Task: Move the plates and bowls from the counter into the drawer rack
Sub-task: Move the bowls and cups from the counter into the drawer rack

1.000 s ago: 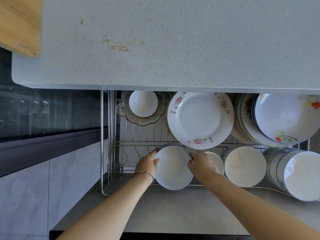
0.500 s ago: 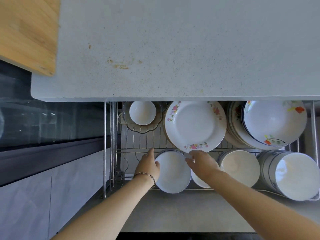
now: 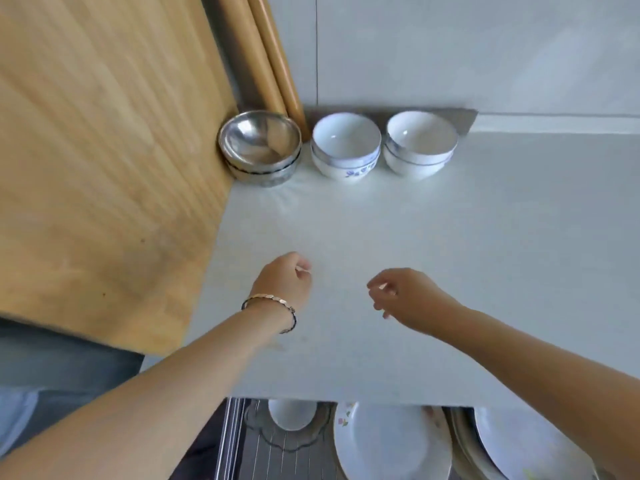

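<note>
The left hand (image 3: 284, 282) and right hand (image 3: 403, 294) are held empty above the counter (image 3: 485, 237), fingers loosely curled. They are likely aimed at the nested bowls (image 3: 346, 147) kept along the wall (image 3: 450, 46).

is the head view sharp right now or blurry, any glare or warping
Head view: soft all over, likely motion blur, with the left hand and right hand smeared; small glare spots sit inside the floral bowl and the banded bowl, and the steel bowl shows a broad sheen; wide-angle warping tilts the board; shadows beside the bowls are faint.
</note>
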`<state>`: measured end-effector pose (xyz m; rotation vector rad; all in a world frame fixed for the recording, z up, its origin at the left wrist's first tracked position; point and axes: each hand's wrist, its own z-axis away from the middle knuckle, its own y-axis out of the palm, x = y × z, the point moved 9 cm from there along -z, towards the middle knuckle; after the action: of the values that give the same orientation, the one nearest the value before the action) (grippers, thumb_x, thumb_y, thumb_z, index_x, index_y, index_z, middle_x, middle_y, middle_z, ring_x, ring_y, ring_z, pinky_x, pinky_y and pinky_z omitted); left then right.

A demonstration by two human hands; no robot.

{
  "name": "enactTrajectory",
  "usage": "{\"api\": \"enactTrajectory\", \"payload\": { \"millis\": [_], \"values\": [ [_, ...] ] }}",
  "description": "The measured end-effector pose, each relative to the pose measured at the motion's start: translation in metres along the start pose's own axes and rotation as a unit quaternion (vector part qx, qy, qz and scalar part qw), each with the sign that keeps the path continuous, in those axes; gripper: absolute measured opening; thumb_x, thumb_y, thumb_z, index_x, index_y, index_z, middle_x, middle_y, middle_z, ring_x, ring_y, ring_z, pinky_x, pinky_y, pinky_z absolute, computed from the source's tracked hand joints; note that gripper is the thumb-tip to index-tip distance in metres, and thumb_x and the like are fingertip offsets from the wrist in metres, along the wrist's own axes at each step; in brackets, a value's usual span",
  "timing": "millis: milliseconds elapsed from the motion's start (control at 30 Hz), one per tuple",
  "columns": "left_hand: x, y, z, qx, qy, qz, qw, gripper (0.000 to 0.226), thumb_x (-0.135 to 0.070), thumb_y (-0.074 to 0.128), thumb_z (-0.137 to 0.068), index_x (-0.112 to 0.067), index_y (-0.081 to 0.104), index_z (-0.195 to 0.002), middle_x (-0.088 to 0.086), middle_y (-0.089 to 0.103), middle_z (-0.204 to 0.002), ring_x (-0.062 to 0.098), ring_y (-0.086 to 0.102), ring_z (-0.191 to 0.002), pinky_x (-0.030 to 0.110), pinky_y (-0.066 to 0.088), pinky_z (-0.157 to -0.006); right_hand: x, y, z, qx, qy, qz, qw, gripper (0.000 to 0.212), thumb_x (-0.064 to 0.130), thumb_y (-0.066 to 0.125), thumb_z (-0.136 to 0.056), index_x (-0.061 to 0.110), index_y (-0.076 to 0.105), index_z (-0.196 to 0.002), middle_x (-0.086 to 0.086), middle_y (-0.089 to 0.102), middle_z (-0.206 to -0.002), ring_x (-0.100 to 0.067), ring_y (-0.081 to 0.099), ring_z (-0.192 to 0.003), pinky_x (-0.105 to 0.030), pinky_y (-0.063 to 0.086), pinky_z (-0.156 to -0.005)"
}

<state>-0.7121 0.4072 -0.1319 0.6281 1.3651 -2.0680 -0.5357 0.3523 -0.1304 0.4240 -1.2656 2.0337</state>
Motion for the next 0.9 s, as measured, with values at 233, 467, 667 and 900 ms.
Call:
{"api": "enactTrajectory", "payload": {
  "millis": [233,467,667,900],
  "values": [
    [-0.015,-0.036,-0.076,-0.031,-0.009,-0.044,0.998,0.028,-0.011,0.038,-0.089,-0.019,0.059,-0.106,0.001,0.06,-0.104,0.025,0.061,-0.095,0.034,0.051,-0.082,0.041,-0.054,-0.109,-0.057,0.121,-0.268,0.954,0.027,0.029,0.047,-0.094,0.006,0.05,-0.107,-0.009,0.06,-0.084,-0.018,0.059,-0.058,-0.023,0.047,-0.054],
    [0.014,-0.031,-0.118,-0.029,-0.025,-0.027,0.999,0.028,-0.013,0.037,-0.091,-0.021,0.057,-0.108,-0.001,0.059,-0.104,0.023,0.06,-0.094,0.031,0.051,-0.082,0.044,-0.046,-0.193,-0.08,0.189,-0.493,0.846,0.041,0.039,0.044,-0.094,0.011,0.039,-0.124,-0.021,0.053,-0.113,-0.028,0.064,-0.098,-0.031,0.054,-0.08],
    [0.024,-0.018,-0.119,0.006,-0.036,0.043,0.998,0.023,-0.012,0.039,-0.087,-0.023,0.055,-0.098,0.005,0.064,-0.111,0.027,0.066,-0.096,0.039,0.055,-0.085,0.052,-0.039,-0.217,-0.105,0.162,-0.561,0.805,0.039,0.019,0.042,-0.093,0.01,0.036,-0.131,-0.013,0.051,-0.09,-0.031,0.063,-0.107,-0.034,0.057,-0.079],
    [0.013,-0.013,-0.1,0.031,-0.033,0.12,0.992,0.02,-0.01,0.041,-0.088,-0.02,0.053,-0.1,0.01,0.065,-0.109,0.024,0.067,-0.082,0.033,0.051,-0.076,0.026,-0.025,-0.165,-0.08,0.15,-0.552,0.816,0.025,0.003,0.037,-0.088,0.007,0.034,-0.112,-0.018,0.048,-0.087,-0.036,0.062,-0.075,-0.04,0.059,-0.07]
  ]
}}
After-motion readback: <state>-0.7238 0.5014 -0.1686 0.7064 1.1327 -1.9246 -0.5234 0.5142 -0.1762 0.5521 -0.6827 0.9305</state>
